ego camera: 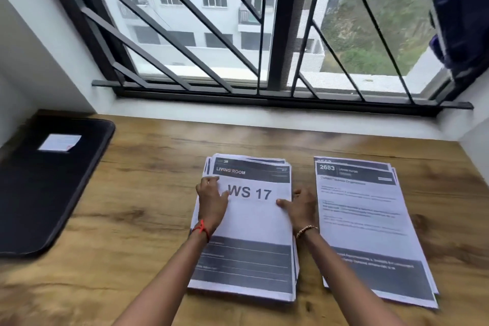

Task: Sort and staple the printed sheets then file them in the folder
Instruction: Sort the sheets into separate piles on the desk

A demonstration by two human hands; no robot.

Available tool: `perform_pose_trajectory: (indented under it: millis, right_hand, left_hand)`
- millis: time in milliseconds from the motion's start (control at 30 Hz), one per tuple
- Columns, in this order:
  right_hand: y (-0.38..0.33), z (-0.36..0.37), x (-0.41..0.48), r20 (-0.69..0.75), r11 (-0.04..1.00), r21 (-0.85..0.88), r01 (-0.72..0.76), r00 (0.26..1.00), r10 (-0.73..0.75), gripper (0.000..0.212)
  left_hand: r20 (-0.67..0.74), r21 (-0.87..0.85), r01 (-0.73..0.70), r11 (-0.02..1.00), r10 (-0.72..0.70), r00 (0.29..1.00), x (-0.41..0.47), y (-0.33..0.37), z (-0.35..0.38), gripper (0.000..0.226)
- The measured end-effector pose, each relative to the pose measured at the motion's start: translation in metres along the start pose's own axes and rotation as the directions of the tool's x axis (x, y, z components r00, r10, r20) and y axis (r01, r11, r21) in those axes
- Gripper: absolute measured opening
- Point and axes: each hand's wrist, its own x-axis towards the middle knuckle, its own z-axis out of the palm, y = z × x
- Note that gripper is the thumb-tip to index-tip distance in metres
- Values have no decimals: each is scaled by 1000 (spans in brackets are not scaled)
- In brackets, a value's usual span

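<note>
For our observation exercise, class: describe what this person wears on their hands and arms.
Both forearms are bare, with no sleeves in view. The left hand has a red thread band at its wrist; the right hand has a thin beaded bracelet. No gloves.

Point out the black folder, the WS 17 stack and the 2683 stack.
black folder (47,193), head view, bare middle of its cover.
WS 17 stack (254,222), head view, blank middle of top sheet.
2683 stack (365,235), head view, printed text on top sheet.
</note>
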Motion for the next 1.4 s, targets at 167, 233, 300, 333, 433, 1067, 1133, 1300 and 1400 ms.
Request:
perform_pose_trajectory:
  millis: [167,233,300,333,433,1067,1133,1300,1400]
  right_hand:
    - [-6,-3,-4,-168,998,-16,-54,984,51,12]
    - [-9,-5,-7,-235,997,-58,-58,971,43,8]
    - [-12,-3,-10,-275,998,-50,-31,961,16,9]
    - [-14,-1,-11,-294,1000,-29,-9,956,0,9]
    - [-23,2,-14,-336,996,59,60,941,-37,8]
    - [-91,131,-59,269,974,178,141,945,-186,50]
    - [-83,136,-65,214,960,46,277,936,-280,45]
    - [-48,110,-63,-6,916,-139,376,925,-381,36]
    - [-29,86,-62,-37,903,-303,304,943,-330,48]
  left_hand:
    - [60,33,16,999,-18,998,3,-17,-13,50]
    - [77,44,18,999,-21,997,5,-17,-14,49]
    - [94,42,14,999,-18,995,6,-18,-16,48]
    - [101,31,17,999,-20,995,7,-19,-18,48]
    - [115,-33,28,999,-24,993,8,-24,-22,49]
    - [-77,-203,213,956,-232,970,84,-131,-159,22]
    - [-116,-144,242,960,-259,959,90,-146,-169,25]
    - [-149,48,319,947,-309,939,89,-159,-175,28]
    - [-269,159,340,927,-291,918,83,-152,-165,38]
